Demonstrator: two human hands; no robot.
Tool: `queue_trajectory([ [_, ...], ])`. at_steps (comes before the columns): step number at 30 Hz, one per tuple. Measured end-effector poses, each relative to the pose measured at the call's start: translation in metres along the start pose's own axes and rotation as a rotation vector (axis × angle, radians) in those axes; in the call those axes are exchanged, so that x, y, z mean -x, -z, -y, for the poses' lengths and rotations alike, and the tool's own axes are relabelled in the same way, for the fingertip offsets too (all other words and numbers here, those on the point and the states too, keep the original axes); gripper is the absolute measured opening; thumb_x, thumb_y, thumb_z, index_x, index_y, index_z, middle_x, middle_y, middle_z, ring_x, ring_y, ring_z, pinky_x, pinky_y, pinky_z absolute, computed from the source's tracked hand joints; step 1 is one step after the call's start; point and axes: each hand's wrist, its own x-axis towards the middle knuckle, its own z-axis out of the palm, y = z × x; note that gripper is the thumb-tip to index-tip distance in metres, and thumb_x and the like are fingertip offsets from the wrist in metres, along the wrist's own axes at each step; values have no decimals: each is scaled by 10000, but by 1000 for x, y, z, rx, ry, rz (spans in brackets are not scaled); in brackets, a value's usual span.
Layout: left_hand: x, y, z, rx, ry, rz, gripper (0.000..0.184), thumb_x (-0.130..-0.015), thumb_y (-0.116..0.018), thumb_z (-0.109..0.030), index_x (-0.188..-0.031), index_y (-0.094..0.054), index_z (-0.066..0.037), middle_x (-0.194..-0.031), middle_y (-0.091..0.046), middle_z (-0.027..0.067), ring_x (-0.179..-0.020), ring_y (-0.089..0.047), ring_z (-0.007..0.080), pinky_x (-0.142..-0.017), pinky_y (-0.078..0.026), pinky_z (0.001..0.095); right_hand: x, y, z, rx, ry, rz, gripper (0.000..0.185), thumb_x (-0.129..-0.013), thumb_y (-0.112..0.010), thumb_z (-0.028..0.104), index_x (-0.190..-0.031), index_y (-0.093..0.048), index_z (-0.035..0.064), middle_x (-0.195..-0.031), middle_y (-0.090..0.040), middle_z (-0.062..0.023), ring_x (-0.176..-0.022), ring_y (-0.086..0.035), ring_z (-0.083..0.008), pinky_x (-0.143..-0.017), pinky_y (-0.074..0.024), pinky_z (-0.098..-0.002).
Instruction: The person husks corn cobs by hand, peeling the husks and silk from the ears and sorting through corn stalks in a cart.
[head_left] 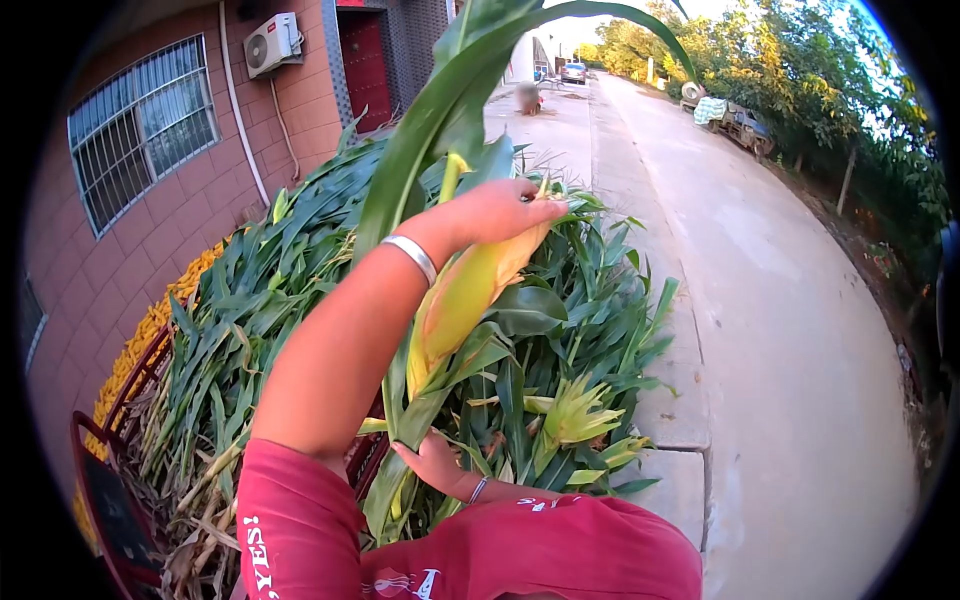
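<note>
My left hand (pixel 505 210), with a wide silver bracelet at the wrist, is closed around the upper end of a corn ear (pixel 460 300). The ear is still wrapped in yellow-green husk and tilts up to the right. Lower down, my right hand (pixel 437 463) grips the corn stalk (pixel 405 440) just below the ear's base, thumb against the leaves. A long green leaf (pixel 420 140) arches above my left arm. Beneath both hands lies a big heap of cut corn stalks (pixel 270 260). Opened, empty-looking husks (pixel 575 415) stick up to the right of my right hand.
Yellow corn cobs (pixel 150 330) are piled along the brick wall (pixel 160 210). A dark red metal frame (pixel 100 490) stands at the lower left. On the right runs a concrete road (pixel 770 350), with a parked vehicle (pixel 740 125) beside trees. Another person (pixel 528 98) is farther off.
</note>
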Motion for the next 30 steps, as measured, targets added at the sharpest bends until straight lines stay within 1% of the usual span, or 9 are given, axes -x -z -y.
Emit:
queue_trajectory([
  [1,-2,-3,3,4,-6,90,617,-906,-546,-484,-1188,-540,64,-1127,-608,257,-1079,-579,363,-929,-438,379,2,-2,-1,5,-18,17,328,-843,-668,191,-1086,-542,9,-996,-601,-210,-868,-594,-414,-732,-481,-434],
  [4,5,-13,16,218,-52,33,591,-918,-533,-480,-1189,-546,45,-1104,-620,242,-1070,-581,342,-929,-433,369,1,0,-4,-3,-51,20,331,-837,-670,192,-1082,-542,9,-970,-606,-212,-864,-593,-414,-724,-480,-444],
  [5,11,-14,16,174,-86,-29,440,-982,-452,-412,-1159,-570,-27,-1035,-609,92,-972,-540,177,-903,-415,309,-1,1,-4,-21,-65,9,335,-832,-672,192,-1080,-542,8,-958,-609,-216,-860,-592,-414,-716,-480,-452],
  [8,38,-1,10,305,-255,-143,429,-1005,-397,-391,-1144,-575,-26,-1042,-601,81,-972,-534,162,-906,-408,295,-10,10,-4,76,-115,-53,335,-830,-674,215,-1063,-543,13,-948,-625,-201,-856,-596,-420,-715,-482,-452],
  [14,87,20,17,541,-201,-87,457,-1022,-312,-390,-1110,-562,-18,-978,-596,76,-917,-557,148,-885,-436,295,4,12,-20,118,-81,-34,329,-819,-662,195,-1066,-544,13,-973,-615,-211,-865,-594,-426,-728,-484,-463],
  [22,130,10,36,832,-144,-429,369,-1025,-359,-327,-963,-553,-19,-937,-640,109,-819,-598,154,-766,-491,296,23,1,-20,172,-134,27,280,-797,-664,217,-998,-588,38,-904,-598,-213,-796,-587,-423,-674,-469,-488],
  [25,125,4,38,905,-112,-526,329,-1020,-384,-302,-940,-550,-29,-928,-640,103,-807,-598,146,-755,-489,286,23,0,-22,228,-32,25,282,-795,-669,202,-996,-575,27,-904,-597,-211,-781,-588,-421,-663,-467,-489],
  [27,121,-2,42,982,21,-656,311,-1021,-378,-267,-901,-544,-32,-850,-604,57,-772,-549,122,-758,-461,273,27,0,-20,225,-64,30,282,-796,-671,200,-995,-574,26,-906,-597,-209,-785,-588,-419,-668,-468,-485],
  [30,118,-5,43,1175,-5,-787,275,-1021,-381,-251,-869,-508,-59,-795,-546,42,-752,-511,123,-750,-444,274,28,0,-8,202,-108,25,284,-797,-672,201,-996,-573,25,-903,-601,-210,-790,-589,-417,-674,-470,-480],
])
